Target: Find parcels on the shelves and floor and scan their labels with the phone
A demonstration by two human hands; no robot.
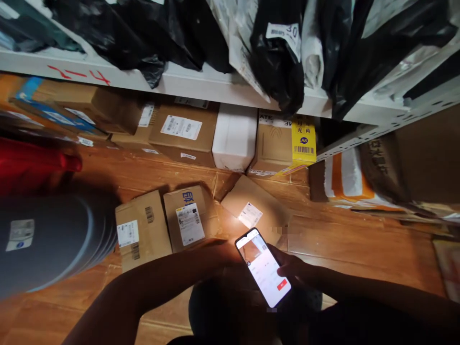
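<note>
My right hand (292, 267) is wrapped around a lit smartphone (265, 273), its thumb lying on the right side of the screen. The screen shows a camera picture at the top and a red button low down. My left hand (230, 250) reaches behind the phone's left edge, washed out by a bright light; its fingers are hidden, and whether it touches the box cannot be made out. Just beyond the phone, a cardboard box (268, 203) with a white label (250, 215) lies tilted on the floor, lit by that light.
Two labelled cardboard boxes (143, 215) (189, 211) stand at left on the wooden floor (323, 244). A white shelf (201, 88) holds black plastic parcels (276, 52); several boxes sit beneath, including a white box (234, 136). A large grey rounded object (61, 239) is at far left.
</note>
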